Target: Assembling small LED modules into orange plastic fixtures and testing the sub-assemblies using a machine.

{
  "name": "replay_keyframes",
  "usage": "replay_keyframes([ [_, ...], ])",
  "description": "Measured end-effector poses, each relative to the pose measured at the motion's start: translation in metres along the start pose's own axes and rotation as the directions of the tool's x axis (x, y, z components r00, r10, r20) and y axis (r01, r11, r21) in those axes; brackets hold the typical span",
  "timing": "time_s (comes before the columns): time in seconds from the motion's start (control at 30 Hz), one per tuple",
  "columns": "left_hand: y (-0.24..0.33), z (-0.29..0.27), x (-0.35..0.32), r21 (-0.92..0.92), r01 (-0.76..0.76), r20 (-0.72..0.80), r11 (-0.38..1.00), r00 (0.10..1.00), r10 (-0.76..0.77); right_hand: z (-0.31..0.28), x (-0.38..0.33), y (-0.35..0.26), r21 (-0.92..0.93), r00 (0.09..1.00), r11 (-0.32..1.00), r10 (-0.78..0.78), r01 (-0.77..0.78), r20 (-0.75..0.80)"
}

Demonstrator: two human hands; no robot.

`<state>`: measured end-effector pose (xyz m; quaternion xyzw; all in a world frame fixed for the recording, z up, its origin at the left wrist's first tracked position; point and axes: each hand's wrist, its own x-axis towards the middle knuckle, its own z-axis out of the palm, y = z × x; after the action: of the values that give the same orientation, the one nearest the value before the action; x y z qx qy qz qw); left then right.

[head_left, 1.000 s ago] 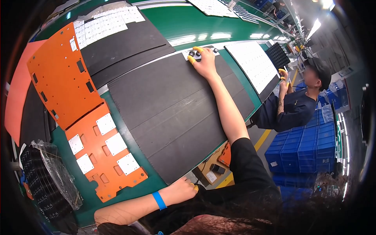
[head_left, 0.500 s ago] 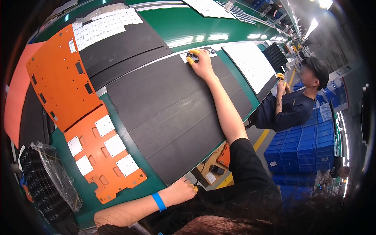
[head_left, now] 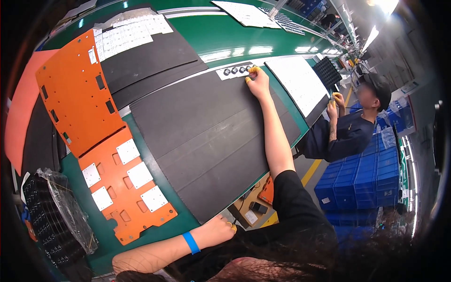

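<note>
My right hand (head_left: 259,84), with yellow finger covers, reaches to the far edge of the dark grey mat (head_left: 206,136). Its bent fingers are drawn together at the right end of a white strip (head_left: 222,75), over a row of several black round parts (head_left: 235,71). Whatever lies between the fingertips is hidden. My left hand (head_left: 218,230), below a blue wristband, rests curled at the mat's near edge; its fingers are closed and any content is out of sight. Left of the mat lies an orange fixture plate (head_left: 105,183) bearing several white square plates (head_left: 140,175), with its hinged orange panel (head_left: 77,94) raised.
Clear film covers a stack of black trays (head_left: 56,221) at the lower left. White sheets (head_left: 124,37) lie on dark foam at the back left. A white panel (head_left: 298,84) lies right of the mat. A co-worker (head_left: 347,127) sits beyond it, near blue crates (head_left: 357,174).
My right hand has moved right along the white strip, uncovering the black round parts on its left. My left hand stays in place. The co-worker's hands have shifted slightly.
</note>
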<state>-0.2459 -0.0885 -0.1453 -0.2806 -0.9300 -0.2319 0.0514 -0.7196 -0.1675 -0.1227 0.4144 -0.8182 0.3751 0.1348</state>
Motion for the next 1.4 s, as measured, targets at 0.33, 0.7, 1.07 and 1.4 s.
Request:
replay_keyframes([
  [0.33, 0.001, -0.01, 0.003, 0.02, 0.032, 0.102, 0.999, 0.994, -0.034, 0.007, 0.002, 0.0, -0.019, 0.987, 0.987, 0.157, -0.158, -0.035],
  [0.7, 0.001, -0.015, 0.005, 0.043, 0.022, 0.107, 0.999, 0.994, -0.026, 0.008, 0.005, 0.005, -0.023, 0.989, 0.989, 0.144, -0.145, -0.037],
  [1.07, 0.0, -0.015, 0.005, 0.036, 0.007, 0.103, 0.999, 0.995, -0.011, -0.005, 0.004, 0.006, -0.128, 0.958, 0.953, 0.258, -0.273, -0.124],
  [1.4, 0.001, -0.016, 0.006, 0.036, 0.014, 0.158, 0.999, 0.987, -0.02, -0.002, 0.003, 0.018, -0.225, 0.973, 0.949, 0.204, -0.223, -0.107],
])
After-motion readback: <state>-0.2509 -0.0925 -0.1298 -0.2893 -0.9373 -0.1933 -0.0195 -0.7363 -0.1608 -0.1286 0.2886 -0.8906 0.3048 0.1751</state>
